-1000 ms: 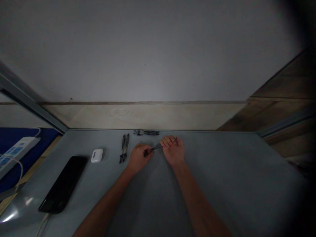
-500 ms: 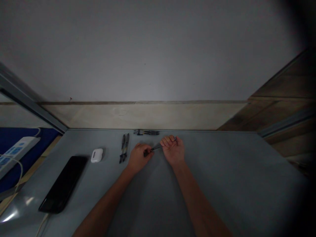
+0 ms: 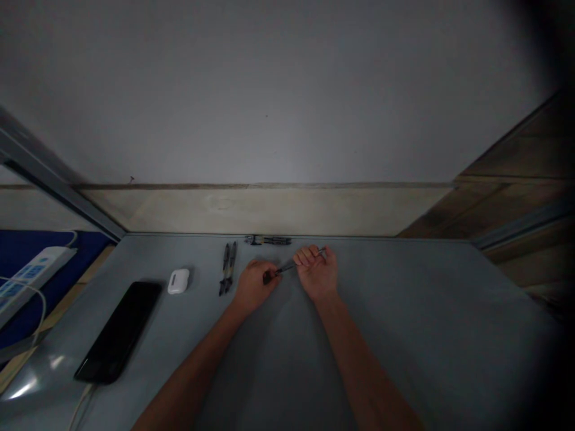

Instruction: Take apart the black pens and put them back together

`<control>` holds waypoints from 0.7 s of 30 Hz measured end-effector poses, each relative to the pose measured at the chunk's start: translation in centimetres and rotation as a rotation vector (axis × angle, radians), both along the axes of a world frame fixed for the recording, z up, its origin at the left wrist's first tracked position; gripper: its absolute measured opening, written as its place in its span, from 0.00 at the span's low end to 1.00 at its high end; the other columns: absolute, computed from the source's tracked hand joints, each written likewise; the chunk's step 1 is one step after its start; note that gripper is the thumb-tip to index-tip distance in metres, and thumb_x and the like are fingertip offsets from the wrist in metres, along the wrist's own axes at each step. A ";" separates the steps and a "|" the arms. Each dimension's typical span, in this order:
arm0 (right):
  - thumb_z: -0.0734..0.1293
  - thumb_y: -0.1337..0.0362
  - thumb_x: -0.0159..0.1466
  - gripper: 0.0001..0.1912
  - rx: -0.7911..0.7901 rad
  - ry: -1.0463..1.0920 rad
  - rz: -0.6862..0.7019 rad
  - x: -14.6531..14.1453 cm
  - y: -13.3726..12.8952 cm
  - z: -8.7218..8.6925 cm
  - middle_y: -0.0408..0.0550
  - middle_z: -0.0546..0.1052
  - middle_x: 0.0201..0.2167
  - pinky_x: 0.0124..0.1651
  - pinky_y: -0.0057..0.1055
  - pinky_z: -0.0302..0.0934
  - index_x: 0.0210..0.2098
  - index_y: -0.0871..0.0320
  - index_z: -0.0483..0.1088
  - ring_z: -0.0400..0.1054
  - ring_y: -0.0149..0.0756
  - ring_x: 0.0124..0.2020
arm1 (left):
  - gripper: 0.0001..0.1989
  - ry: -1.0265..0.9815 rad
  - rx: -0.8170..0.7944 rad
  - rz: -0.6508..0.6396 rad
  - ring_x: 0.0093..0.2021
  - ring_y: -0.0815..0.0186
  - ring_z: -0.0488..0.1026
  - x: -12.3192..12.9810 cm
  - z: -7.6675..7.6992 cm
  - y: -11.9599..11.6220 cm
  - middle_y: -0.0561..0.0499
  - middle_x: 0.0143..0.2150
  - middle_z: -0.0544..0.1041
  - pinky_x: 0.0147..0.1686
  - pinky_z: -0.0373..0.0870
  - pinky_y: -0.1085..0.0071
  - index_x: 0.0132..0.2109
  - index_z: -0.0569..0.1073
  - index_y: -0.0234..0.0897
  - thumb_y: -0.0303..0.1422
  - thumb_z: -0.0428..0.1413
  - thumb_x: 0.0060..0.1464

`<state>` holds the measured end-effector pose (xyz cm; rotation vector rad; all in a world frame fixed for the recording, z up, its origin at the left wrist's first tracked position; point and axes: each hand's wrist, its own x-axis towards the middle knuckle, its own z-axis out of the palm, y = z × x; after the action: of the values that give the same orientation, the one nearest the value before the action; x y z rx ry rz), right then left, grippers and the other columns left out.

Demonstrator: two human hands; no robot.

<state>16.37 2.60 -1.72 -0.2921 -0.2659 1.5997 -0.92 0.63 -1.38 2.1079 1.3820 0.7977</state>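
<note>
left fingers (image 3: 257, 269): curled closed, gripping the dark handle of the slim tool (image 3: 287, 269)
right fingers (image 3: 306, 256): curled closed around the tool's far end, with a short metal tip showing past them
slim tool: held level across the gap between the hands, a thin metal shaft running from the dark handle at its left end; too small to tell its exact kind
left hand (image 3: 256, 289): knuckles up, just left of the right hand, not touching it
right hand (image 3: 317, 275): knuckles toward the back of the table, near the table's back edge
table (image 3: 404, 311): grey top, with both forearms reaching in from the near side; its surface runs well to the right of the right hand
back edge: meets a pale board (image 3: 269, 209) below a grey wall (image 3: 269, 90)
dark tool (image 3: 268, 240): lying along the back edge, just behind the hands
pair of dark tools (image 3: 228, 269): lying side by side, just left of the left hand; they could be pliers, but it is hard to tell
earbud case (image 3: 178, 281): white, lid down, left of the pair
phone (image 3: 117, 332): black, lying flat near the table's left edge
power strip (image 3: 31, 275): white, beyond that edge on a blue surface (image 3: 54, 251), with a white cable (image 3: 40, 311) looping from it
</note>
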 end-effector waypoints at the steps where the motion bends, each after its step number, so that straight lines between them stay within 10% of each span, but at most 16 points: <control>1: 0.56 0.56 0.65 0.18 -0.005 -0.006 -0.001 0.0 0.0 0.0 0.38 0.51 0.18 0.25 0.30 0.54 0.21 0.56 0.54 0.50 0.30 0.19 | 0.04 0.002 -0.001 0.001 0.34 0.66 0.68 0.0 0.0 0.0 0.53 0.30 0.75 0.37 0.63 0.70 0.36 0.75 0.38 0.32 0.58 0.51; 21: 0.56 0.59 0.64 0.17 -0.004 -0.007 -0.017 -0.1 0.1 -0.1 0.38 0.51 0.17 0.24 0.30 0.53 0.20 0.56 0.55 0.50 0.29 0.18 | 0.05 0.009 -0.005 -0.004 0.34 0.65 0.68 0.0 0.0 0.0 0.52 0.30 0.76 0.37 0.64 0.69 0.36 0.75 0.38 0.33 0.58 0.51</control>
<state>16.23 2.73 -1.86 -0.3019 -0.2649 1.5828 -0.91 0.65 -1.40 2.1117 1.3828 0.7834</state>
